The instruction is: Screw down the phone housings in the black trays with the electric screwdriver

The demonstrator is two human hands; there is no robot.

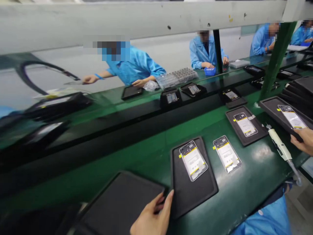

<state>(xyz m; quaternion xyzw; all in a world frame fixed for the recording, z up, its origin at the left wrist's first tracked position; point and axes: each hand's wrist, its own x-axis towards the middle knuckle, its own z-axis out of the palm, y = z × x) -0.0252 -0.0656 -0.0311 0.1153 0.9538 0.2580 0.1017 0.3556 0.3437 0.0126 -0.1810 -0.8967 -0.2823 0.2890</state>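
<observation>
My left hand [154, 213] is at the bottom, its fingers apart. Its fingertips lie between the corner of a bare black tray [122, 199] and the edge of another black tray [193, 199], seeming to touch both. On that second tray lies an opened phone [193, 160] with a white battery and a yellow tab. A similar opened phone [227, 154] rests directly on the green bench. At the right edge, my right hand [303, 140], partly cut off, grips the near side of a tilted black tray [269, 106] carrying another opened phone [292, 117].
A white electric screwdriver [280, 143] lies on the green bench [244, 186]. Behind it, another tray [232, 122] holds an opened phone [245, 124]. A dark conveyor [105, 124] crosses the middle. Co-workers in blue work beyond it. A green post [276, 62] stands right.
</observation>
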